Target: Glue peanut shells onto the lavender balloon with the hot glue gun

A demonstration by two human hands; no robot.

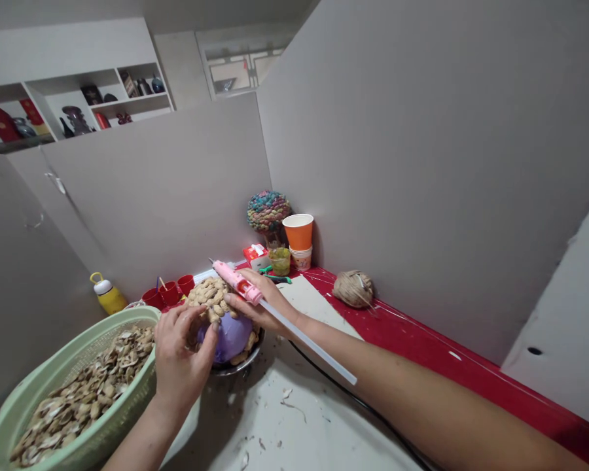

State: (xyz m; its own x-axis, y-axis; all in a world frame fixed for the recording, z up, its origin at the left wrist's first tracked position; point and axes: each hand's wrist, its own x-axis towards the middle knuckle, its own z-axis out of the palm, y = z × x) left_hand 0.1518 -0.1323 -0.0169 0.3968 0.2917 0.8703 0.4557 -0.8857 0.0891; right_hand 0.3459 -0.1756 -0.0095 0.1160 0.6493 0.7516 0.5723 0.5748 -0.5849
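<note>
In the middle, a purple balloon rests in a metal bowl, with peanut shells covering its top and more low on its side. My left hand is at its near left side, thumb and fingers curved and apart, fingertips touching the shells and balloon. Nothing shows between those fingertips. My right hand lies against the far right side, closed around a pink glue gun. The gun's nozzle points up and left; a long white glue stick sticks out of its back.
A green basket of peanut shells stands left. Behind it are a yellow bottle and red cups. A yarn-covered tree, orange paper cup and twine ball line the wall. A black cord trails under my right arm.
</note>
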